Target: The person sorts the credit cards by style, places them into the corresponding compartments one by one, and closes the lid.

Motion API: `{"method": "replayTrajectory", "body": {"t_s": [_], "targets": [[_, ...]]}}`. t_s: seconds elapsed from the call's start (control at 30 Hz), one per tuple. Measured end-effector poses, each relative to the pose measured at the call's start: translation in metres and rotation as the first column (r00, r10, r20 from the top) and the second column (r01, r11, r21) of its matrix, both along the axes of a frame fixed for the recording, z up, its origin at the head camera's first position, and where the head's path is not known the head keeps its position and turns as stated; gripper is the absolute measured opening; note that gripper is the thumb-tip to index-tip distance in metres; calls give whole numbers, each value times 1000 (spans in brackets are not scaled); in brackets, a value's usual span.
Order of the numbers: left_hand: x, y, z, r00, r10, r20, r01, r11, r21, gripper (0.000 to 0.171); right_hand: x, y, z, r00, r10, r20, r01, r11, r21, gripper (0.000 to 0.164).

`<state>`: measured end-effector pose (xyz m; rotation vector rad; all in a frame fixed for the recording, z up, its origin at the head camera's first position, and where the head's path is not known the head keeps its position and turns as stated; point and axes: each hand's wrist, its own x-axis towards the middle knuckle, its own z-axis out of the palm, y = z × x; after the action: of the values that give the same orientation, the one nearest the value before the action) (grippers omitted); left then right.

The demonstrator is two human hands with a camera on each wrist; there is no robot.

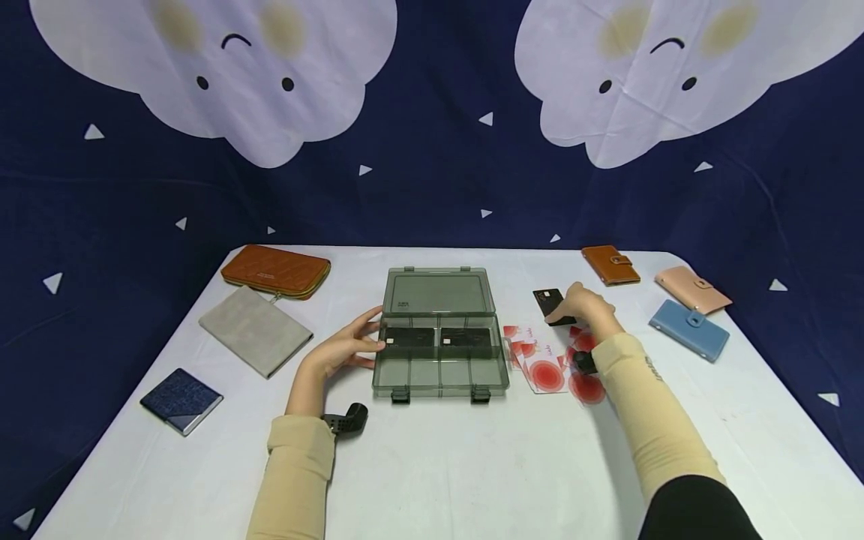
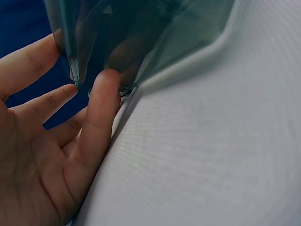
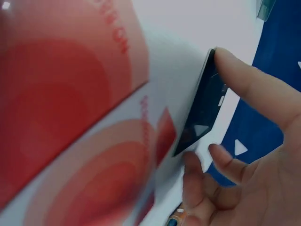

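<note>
A translucent green divided box (image 1: 440, 379) lies on the table with its lid (image 1: 440, 292) folded back. Two black cards (image 1: 466, 343) lie side by side in its compartments. Against the box's left side, my left hand (image 1: 340, 345) rests with spread fingers, its fingertips right at the wall in the left wrist view. To the right of the box, my right hand (image 1: 587, 306) holds a black card (image 3: 204, 108) by its edges, thumb at one end and a fingertip at the other. Below that card, several red-and-white cards (image 1: 545, 375) lie overlapping, partly hidden by my right wrist.
At the left lie a brown zip wallet (image 1: 277, 270), a grey cover (image 1: 255, 330) and a dark blue cardholder (image 1: 181, 397). Farther right are brown (image 1: 610, 265), pink (image 1: 691, 289) and blue (image 1: 688, 330) snap wallets. A navy curtain hangs behind the white table (image 1: 472, 465).
</note>
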<state>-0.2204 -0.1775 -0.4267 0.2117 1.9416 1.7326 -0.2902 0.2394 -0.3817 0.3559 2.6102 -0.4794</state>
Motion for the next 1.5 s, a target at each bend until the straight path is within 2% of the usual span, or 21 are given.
{"method": "replayTrajectory", "body": {"t_s": [0.17,0.37,0.47,0.6,0.7,0.77,0.87,0.93,1.07,1.17,1.2,1.27,1.37,1.43,1.5], "targets": [[0,0,0,1000,0,-1,0,1000,0,81,-4,7,-6,1000,9,-4,-9,993,-121,88],[0,0,0,1000,1,2,-1,1000,-1,81,-5,11,-10,999,18,-27,-22,987,-159,73],[0,0,0,1000,-2,2,2,1000,3,81,-3,12,-11,995,-6,-96,-18,969,-247,54],[0,0,0,1000,-3,1,3,1000,3,80,0,10,-10,964,-22,-264,-68,942,-327,32],[0,1,1,1000,-3,0,3,1000,1,80,4,5,-5,934,-12,-357,-115,936,-334,30],[0,1,1,1000,-4,0,4,1000,-2,80,9,-1,1,923,-29,-383,-122,923,-366,33],[0,0,0,1000,-3,0,3,1000,-6,80,16,-15,9,911,-64,-407,-144,877,-459,36],[0,0,0,1000,-2,2,2,1000,-7,80,20,-25,13,903,-66,-425,-186,831,-525,34],[0,0,1,1000,-4,2,4,1000,-5,80,27,-43,16,890,-14,-455,-301,733,-610,27],[0,0,1,1000,-5,1,5,1000,-4,80,32,-58,17,875,23,-484,-364,691,-624,26],[0,0,1,1000,-5,0,5,1000,-4,80,34,-63,17,870,36,-492,-379,687,-620,26],[1,0,1,1000,-4,-1,4,1000,-4,80,38,-72,16,854,71,-515,-412,696,-588,26],[1,0,2,1000,-1,-1,1,1000,-4,80,43,-85,12,813,182,-553,-482,743,-465,23],[1,0,2,1000,0,-1,0,1000,-4,80,46,-91,8,771,279,-573,-531,778,-336,20],[1,1,2,1000,-1,-2,1,1000,-2,80,49,-96,4,726,371,-580,-574,791,-212,17]]}}
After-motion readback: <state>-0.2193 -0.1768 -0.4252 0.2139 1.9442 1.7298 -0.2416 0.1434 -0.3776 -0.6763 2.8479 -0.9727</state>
